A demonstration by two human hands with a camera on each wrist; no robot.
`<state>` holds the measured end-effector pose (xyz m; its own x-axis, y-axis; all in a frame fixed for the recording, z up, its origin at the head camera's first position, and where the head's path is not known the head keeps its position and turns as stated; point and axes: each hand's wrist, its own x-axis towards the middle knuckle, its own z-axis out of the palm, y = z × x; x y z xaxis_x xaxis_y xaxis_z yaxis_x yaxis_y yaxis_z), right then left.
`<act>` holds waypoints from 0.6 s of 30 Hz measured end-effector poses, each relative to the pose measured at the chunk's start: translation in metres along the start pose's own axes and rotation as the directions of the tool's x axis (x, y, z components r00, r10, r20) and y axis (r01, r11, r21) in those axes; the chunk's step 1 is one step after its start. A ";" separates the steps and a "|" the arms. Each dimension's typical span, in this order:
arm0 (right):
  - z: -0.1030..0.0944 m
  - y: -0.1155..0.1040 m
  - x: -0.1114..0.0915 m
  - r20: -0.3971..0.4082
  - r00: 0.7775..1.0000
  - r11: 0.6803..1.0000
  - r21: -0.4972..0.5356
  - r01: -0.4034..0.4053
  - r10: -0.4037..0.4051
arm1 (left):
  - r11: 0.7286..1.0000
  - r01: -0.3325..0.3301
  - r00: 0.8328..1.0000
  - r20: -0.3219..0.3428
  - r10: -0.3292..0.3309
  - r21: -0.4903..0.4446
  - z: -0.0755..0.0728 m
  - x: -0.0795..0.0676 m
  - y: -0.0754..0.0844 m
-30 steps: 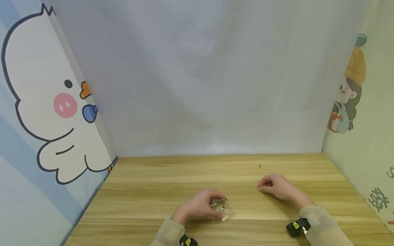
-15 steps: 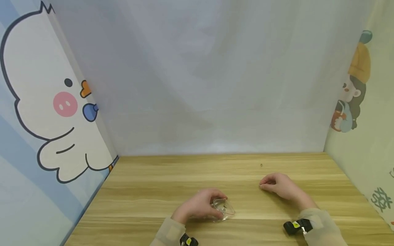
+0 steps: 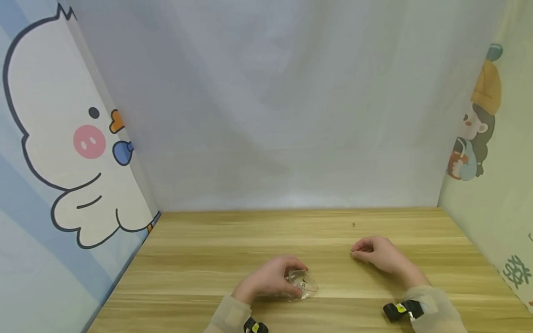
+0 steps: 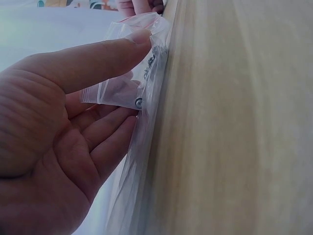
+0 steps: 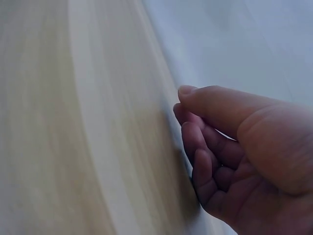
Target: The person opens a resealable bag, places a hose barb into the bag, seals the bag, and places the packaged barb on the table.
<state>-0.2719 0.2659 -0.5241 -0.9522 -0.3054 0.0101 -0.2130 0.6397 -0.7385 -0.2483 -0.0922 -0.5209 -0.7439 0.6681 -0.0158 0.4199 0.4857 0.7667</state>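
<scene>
My left hand (image 3: 270, 277) holds a small clear zip bag (image 3: 307, 286) between thumb and fingers, low over the wooden table. In the left wrist view the bag (image 4: 115, 90) has a red line along its zip edge, and several small metal parts (image 4: 139, 103) lie inside it. To the right, my right hand (image 3: 381, 254) is close above the table, its thumb and index fingertips pinched together. A tiny speck shows at those fingertips in the head view; its kind is too small to make out. In the right wrist view the other fingers (image 5: 203, 164) are curled.
A tiny metal piece (image 3: 354, 225) lies on the wooden table (image 3: 233, 231), beyond my right hand. A pale curtain (image 3: 291, 115) stands behind the table's far edge. Printed panels with a white bird (image 3: 50, 115) and a cartoon figure (image 3: 479, 134) flank both sides.
The head view has shifted slightly. Both hands stay nearly in place, with the bag still in my left hand and my right fingertips still pinched near the table.
</scene>
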 end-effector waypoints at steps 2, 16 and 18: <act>0.001 0.000 -0.001 0.003 1.000 1.000 0.005 0.001 -0.001 | 1.000 0.000 1.000 0.000 0.000 -0.007 0.000 -0.001 0.000; 0.014 -0.026 0.000 0.032 0.991 0.991 0.047 0.125 -0.127 | 0.999 -0.001 1.000 0.006 0.001 -0.034 0.000 -0.001 0.001; 0.016 -0.029 0.000 0.039 0.989 0.989 0.050 0.137 -0.139 | 1.000 -0.007 1.000 0.004 0.007 -0.023 0.000 -0.001 0.000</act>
<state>-0.2625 0.2359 -0.5135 -0.9039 -0.4189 0.0868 -0.3307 0.5554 -0.7630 -0.2476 -0.0927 -0.5206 -0.7391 0.6735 -0.0130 0.4128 0.4681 0.7813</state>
